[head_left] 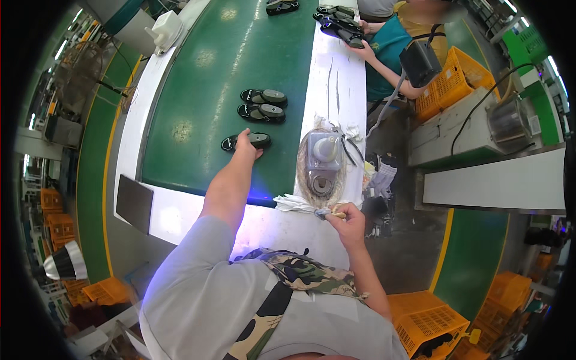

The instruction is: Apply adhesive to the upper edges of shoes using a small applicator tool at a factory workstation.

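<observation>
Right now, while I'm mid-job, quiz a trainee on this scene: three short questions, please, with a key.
1. True or false: the left hand and the right hand are both on sandals.
2. Beyond the left hand, how many sandals lie close together on the middle of the green belt?
3. Where is the co-worker? A) left of the belt; B) right of the belt; C) at the belt's near end.

Key
1. False: the right hand pinches a small thing, too unclear to name.
2. Two.
3. B.
</observation>
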Demonstrator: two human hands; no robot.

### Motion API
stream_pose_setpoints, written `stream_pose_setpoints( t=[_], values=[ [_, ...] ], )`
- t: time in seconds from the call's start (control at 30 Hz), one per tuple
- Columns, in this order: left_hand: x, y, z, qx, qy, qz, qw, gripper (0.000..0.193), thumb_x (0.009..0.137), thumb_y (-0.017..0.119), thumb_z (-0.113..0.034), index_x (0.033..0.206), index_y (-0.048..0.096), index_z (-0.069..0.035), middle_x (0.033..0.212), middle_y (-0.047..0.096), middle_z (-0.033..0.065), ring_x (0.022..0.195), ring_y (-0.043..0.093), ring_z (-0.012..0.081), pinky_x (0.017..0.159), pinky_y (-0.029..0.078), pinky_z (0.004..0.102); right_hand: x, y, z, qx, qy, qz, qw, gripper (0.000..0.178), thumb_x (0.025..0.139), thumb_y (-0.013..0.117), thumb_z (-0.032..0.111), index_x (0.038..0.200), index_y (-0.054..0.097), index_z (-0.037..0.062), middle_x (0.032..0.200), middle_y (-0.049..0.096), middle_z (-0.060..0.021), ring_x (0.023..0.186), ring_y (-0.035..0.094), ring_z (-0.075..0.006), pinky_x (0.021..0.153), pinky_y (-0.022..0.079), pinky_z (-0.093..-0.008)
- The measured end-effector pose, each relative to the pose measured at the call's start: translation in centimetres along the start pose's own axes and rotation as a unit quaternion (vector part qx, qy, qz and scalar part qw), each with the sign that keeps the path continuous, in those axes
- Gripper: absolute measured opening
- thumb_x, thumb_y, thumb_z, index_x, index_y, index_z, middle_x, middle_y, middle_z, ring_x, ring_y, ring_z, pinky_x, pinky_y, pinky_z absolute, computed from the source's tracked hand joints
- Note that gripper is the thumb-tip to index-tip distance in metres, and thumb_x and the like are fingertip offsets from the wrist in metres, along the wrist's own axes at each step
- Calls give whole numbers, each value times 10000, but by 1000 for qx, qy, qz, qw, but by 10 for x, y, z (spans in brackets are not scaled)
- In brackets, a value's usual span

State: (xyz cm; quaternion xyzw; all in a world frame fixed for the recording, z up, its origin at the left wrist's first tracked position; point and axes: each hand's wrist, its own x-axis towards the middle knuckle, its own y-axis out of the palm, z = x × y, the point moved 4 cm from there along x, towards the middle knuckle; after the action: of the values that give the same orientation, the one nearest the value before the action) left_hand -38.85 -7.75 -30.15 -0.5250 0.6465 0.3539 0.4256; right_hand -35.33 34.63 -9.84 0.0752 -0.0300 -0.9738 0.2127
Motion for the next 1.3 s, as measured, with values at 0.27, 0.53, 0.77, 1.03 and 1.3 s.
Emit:
stream_pose_setpoints(
  t=[0.27, 0.53, 0.77, 1.03, 1.3],
  values=[
    [-78, -78, -88, -71, 190, 470, 859, 578, 789, 718, -161, 1300, 502, 3, 1241, 629, 132, 1169, 589, 310, 1039, 451, 479, 42, 41, -9, 28, 25, 67, 997, 210, 780, 779, 15, 814, 573, 40, 887, 660, -40, 795, 568, -83, 723, 466, -239],
    [-235, -191, -69, 190, 440, 361, 800, 698, 570, 913, -125, 1165, 574, 10, 1030, 685, 103, 938, 667, 211, 908, 525, 363, 97, 146, 32, -73, -17, 105, 992, 218, 797, 770, 42, 832, 556, 48, 784, 588, 6, 684, 540, -65, 614, 456, -232],
    [-344, -284, -36, 392, 825, 196, 357, 468, 652, 786, -27, 1080, 600, -8, 1063, 642, 176, 1023, 663, 375, 858, 566, 413, 58, 278, 58, 100, 2, 288, 952, 191, 791, 759, 4, 856, 581, 33, 844, 603, -36, 709, 568, -96, 625, 472, -244],
    [-398, -373, -16, 377, 865, 74, 322, 519, 594, 783, -7, 1067, 568, 6, 1081, 631, 187, 1033, 659, 362, 843, 563, 421, -16, 361, 67, 171, -36, 412, 894, 196, 779, 706, -58, 805, 543, 47, 845, 595, -48, 736, 562, -107, 644, 484, -255],
    [-405, -443, -3, 419, 840, -15, 345, 579, 544, 735, 28, 1090, 544, -4, 1094, 619, 201, 994, 645, 383, 831, 544, 421, -91, 408, 75, 143, 97, 516, 839, 256, 732, 749, -63, 784, 534, 66, 728, 537, 9, 680, 525, -89, 613, 461, -265]
  ],
)
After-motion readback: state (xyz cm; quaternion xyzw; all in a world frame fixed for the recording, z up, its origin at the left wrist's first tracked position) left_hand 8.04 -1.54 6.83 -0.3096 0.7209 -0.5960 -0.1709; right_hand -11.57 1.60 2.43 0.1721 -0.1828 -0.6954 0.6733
